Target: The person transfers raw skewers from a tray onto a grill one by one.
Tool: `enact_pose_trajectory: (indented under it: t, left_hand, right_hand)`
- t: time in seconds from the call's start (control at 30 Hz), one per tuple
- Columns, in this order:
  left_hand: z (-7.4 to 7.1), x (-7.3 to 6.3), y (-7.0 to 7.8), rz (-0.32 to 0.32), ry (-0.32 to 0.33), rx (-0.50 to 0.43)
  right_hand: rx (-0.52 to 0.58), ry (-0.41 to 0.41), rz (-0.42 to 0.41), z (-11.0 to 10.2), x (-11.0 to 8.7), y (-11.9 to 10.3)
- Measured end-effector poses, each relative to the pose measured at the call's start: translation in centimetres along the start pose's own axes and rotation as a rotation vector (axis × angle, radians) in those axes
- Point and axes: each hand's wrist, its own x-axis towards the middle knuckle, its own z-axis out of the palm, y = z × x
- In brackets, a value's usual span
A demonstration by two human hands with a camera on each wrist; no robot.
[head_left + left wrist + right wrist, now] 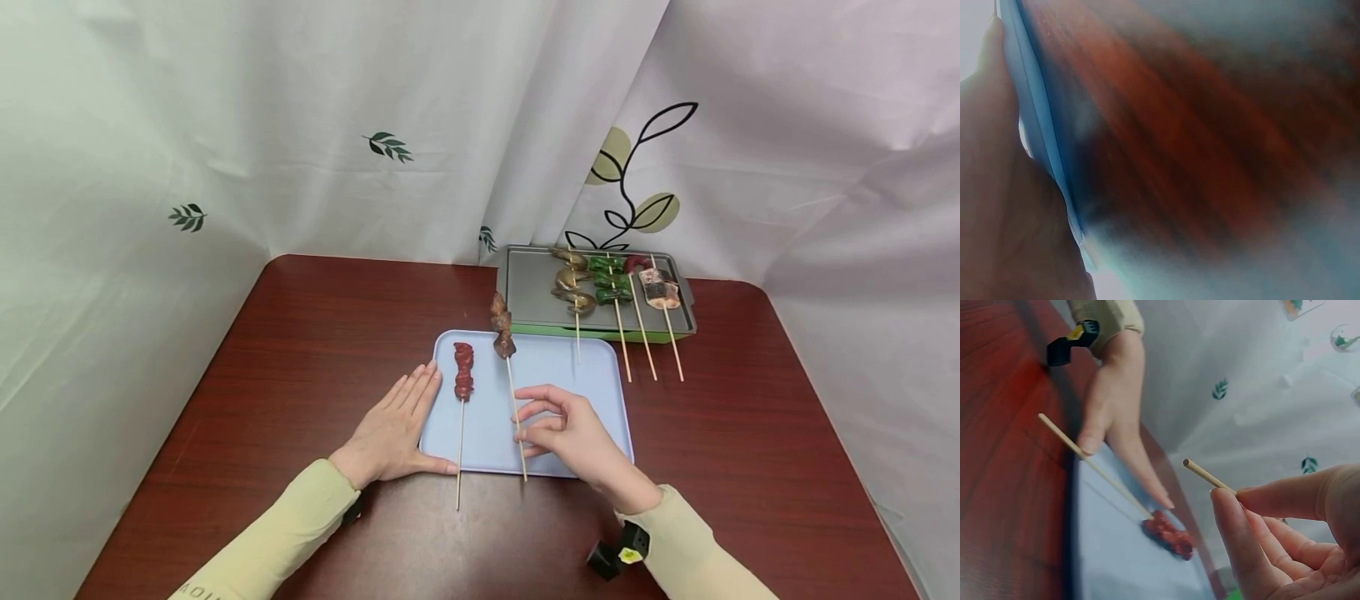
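Observation:
Between thumb and fingers my right hand (566, 429) pinches the stick of a skewer of brown meat chunks (504, 332), held over the light blue tray (555, 375). In the right wrist view the bare stick end pokes out past the fingertips of my right hand (1285, 531). My left hand (393, 429) lies with straight fingers along the tray's left edge, its thumb at the near edge. On the tray, beside that hand, lies a skewer of red meat (463, 371), its stick reaching over the near rim. The left wrist view is blurred.
Behind the tray stands a grey grill plate (532, 287) with a green base. On its right side lie a brownish curled-piece skewer (573, 279), a green pepper skewer (611, 279), a dark red skewer (637, 263) and a fish-chunk skewer (660, 289). A white curtain (337, 100) hangs behind the table.

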Motion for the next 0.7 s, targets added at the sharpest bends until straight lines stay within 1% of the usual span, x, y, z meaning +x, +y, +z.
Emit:
enact_pose_trajectory:
  t: [0.2, 0.37, 0.53, 0.7]
  left_hand:
    - [0.1, 0.1, 0.0, 0.002, -0.007, -0.008]
    - [0.1, 0.1, 0.0, -0.007, -0.020, -0.013]
    - [0.0, 0.1, 0.0, -0.005, -0.021, -0.005]
    - [-0.1, 0.1, 0.1, -0.008, -0.021, -0.006]
  right_hand:
    - [-0.011, 0.018, -0.042, -1.0, 0.0, -1.3]
    - [-0.021, 0.054, -0.065, -2.0, 0.2, -2.2]
    - [-0.023, 0.099, -0.084, -2.9, 0.6, -2.9]
    - [-0.026, 0.127, -0.111, -3.5, 1.3, -3.6]
